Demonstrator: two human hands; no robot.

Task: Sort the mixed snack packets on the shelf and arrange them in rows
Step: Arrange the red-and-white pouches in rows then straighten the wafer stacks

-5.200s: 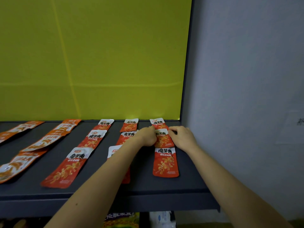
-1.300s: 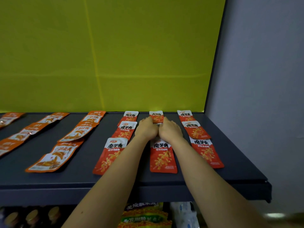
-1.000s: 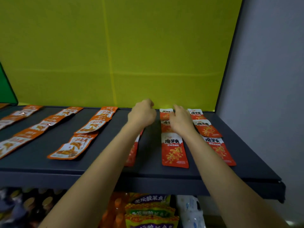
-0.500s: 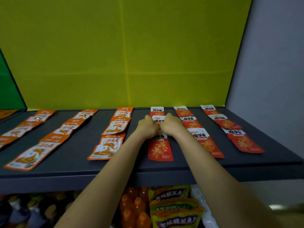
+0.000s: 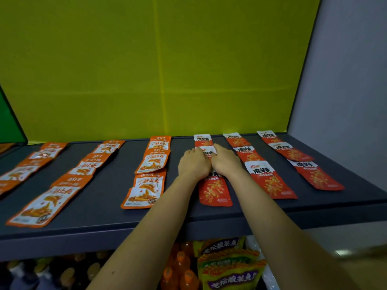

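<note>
My left hand (image 5: 193, 164) and right hand (image 5: 225, 161) cover the middle red packet (image 5: 207, 153); gripping or pressing, I cannot tell. Orange packets (image 5: 152, 162) lie at nine o'clock, other red packets (image 5: 249, 153) at three.

Red packets (image 5: 270, 178) read 魔芋爽; yellow-and-purple bags (image 5: 230, 283) below the shelf (image 5: 104, 233) read 老坛酸菜鱼.

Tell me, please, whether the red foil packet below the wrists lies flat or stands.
Flat: the red foil packet lies face up on the dark grey shelf.

Nine red packets (image 5: 270, 178); orange packets (image 5: 154, 162) uncountable
</note>
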